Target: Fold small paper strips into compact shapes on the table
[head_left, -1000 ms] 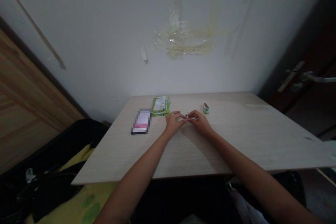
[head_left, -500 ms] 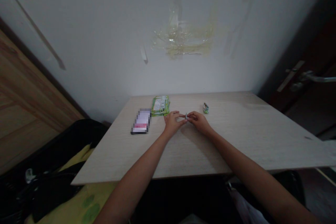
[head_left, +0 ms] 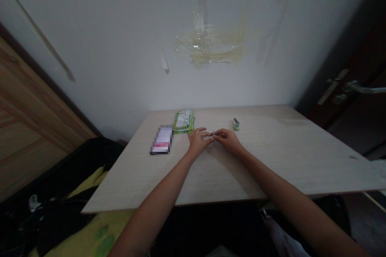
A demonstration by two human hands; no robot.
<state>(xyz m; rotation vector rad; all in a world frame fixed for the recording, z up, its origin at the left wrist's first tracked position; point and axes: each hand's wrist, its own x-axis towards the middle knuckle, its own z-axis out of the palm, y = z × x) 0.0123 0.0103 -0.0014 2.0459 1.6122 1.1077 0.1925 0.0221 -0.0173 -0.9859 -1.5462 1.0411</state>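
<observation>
My left hand (head_left: 199, 141) and my right hand (head_left: 228, 139) meet above the middle of the table (head_left: 256, 164). Between their fingertips they pinch a small, thin folded piece (head_left: 214, 135), pale and greyish, seen nearly edge-on. Its exact kind is too small to make out. Beyond my left hand lies a stack of flat green-and-white packets (head_left: 184, 121). A small crumpled or folded green-and-white wrapper (head_left: 236, 124) rests past my right hand, apart from it.
Left of the packets lies a phone (head_left: 163, 139) with a blurred screen. The table's far edge meets a wall (head_left: 120, 80) with peeling clear tape (head_left: 211, 46). A dark door with a metal handle (head_left: 366, 89) stands at the right, wooden panelling (head_left: 27, 128) at the left.
The pinched piece has turned and now shows as a thin upright edge. My fingers have shifted slightly around it; the other objects lie where they were.
</observation>
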